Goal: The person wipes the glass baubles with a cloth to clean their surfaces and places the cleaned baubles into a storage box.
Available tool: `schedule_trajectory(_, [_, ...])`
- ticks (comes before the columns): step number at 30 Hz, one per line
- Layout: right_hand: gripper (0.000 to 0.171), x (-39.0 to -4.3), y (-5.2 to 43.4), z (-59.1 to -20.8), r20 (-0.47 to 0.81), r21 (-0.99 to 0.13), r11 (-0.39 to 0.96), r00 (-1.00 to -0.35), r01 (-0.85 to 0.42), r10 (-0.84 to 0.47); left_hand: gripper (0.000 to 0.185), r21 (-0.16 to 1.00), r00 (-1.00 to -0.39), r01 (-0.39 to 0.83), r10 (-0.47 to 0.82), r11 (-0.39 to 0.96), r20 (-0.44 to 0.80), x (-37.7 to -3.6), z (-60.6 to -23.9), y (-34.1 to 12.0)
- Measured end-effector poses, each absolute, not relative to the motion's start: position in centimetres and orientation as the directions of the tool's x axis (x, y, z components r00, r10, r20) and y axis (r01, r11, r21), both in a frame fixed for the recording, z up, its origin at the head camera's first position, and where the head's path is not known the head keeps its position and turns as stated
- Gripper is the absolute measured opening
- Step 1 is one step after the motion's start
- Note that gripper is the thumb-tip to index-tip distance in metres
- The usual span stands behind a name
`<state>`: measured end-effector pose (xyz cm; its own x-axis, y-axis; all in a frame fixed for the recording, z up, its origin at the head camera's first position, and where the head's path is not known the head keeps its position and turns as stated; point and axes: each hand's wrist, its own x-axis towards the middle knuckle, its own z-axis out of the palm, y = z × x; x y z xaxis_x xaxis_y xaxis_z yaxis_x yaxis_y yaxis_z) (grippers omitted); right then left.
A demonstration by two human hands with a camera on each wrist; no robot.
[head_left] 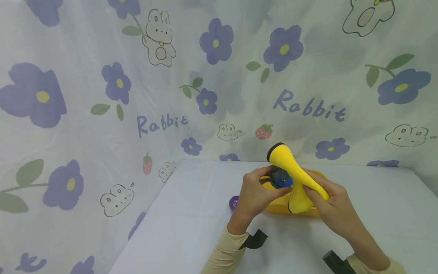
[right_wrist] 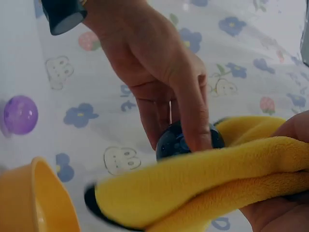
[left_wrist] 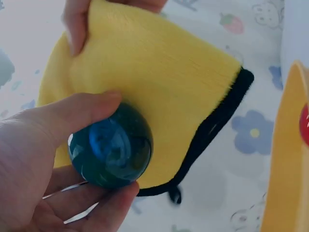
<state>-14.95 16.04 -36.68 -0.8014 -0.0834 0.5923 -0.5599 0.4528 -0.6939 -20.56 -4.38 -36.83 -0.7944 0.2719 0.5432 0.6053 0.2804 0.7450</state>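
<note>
My left hand (head_left: 254, 192) grips a glossy, see-through blue-green ball (left_wrist: 113, 150) between thumb and fingers, above the table. My right hand (head_left: 337, 207) pinches a fluffy yellow cloth (head_left: 299, 179) with a black edge, bunched so that its ends flare out. In the left wrist view the cloth spreads behind the ball, right at its surface. The right wrist view shows the cloth folded over, covering the ball's lower part. Beneath both hands stands a yellow basket (head_left: 284, 209), largely hidden by them and the cloth.
A purple ball (head_left: 234, 203) lies on the white table (head_left: 191, 213) left of the basket. Part of a red round thing (left_wrist: 304, 124) shows at the basket's wall in the left wrist view. A curtain (head_left: 239, 83) printed with flowers and rabbits hangs behind the table.
</note>
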Motion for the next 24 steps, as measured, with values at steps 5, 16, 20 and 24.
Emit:
schedule_trajectory(5, [0.059, -15.0, 15.9, -36.6, 0.670, -0.603, 0.453, -0.725, -0.657, -0.160, 0.048, 0.756, -0.784, 0.610, 0.324, 0.239, 0.530, -20.5, -37.1, -4.0])
schedule_trajectory(16, [0.057, -16.2, 17.3, -37.1, 0.698, -0.556, 0.418, -0.677, -0.718, -0.235, 0.048, 0.774, -0.753, 0.608, 0.438, 0.179, 0.490, -19.2, -36.1, -4.0])
schedule_trajectory(20, [0.046, -16.4, 17.8, -37.4, 0.642, -0.639, 0.382, -0.736, -0.668, -0.215, 0.051, 0.737, -0.721, 0.651, 0.451, 0.183, 0.526, -18.8, -35.8, -4.1])
schedule_trajectory(24, [0.040, -16.6, 17.8, -37.7, 0.582, -0.711, 0.319, -0.779, -0.627, -0.233, 0.057, 0.719, -0.709, 0.676, 0.408, 0.162, 0.575, -18.5, -35.5, -4.3])
